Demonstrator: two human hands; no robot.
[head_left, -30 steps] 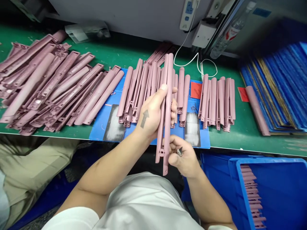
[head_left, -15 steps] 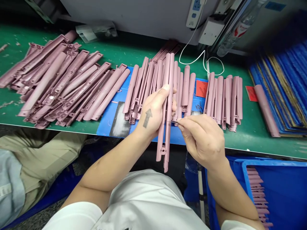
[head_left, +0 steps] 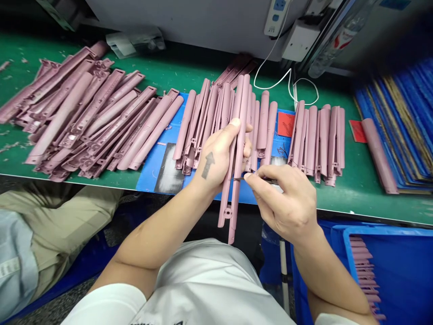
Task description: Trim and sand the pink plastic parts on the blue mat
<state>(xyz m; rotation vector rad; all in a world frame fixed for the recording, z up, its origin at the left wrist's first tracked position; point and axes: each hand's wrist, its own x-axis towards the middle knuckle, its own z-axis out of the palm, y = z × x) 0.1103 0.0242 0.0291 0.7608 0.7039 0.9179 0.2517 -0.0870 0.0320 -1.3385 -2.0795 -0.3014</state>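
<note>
Head view: the left hand (head_left: 219,155) is closed around a bundle of long mauve plastic strips (head_left: 227,212), held upright over the bench edge, with the fingers behind the strips and the thumb across the front. An arrow mark shows on the back of this hand. The right hand (head_left: 286,201) is narrowly closed, pinching a small dark metal blade (head_left: 265,180) between thumb and fingers; the blade lies crosswise and its tip touches the held strips. Below the hands, the strips' lower ends hang free over the person's white shirt (head_left: 203,284). Behind them, a blue mat (head_left: 149,167) lies on a green bench (head_left: 341,203) and carries upright rows of similar strips (head_left: 199,122) on either side of the hands, plus a red card (head_left: 286,124). A loose pile of strips (head_left: 84,113) lies farther left. On the right is a stack of blue boards (head_left: 395,122) with one strip (head_left: 379,153) on it. A blue crate (head_left: 345,253) at lower right holds more strips (head_left: 361,271). A khaki trouser leg (head_left: 57,225) shows at lower left. A white cord (head_left: 270,85) runs from a wall socket (head_left: 277,18).
</note>
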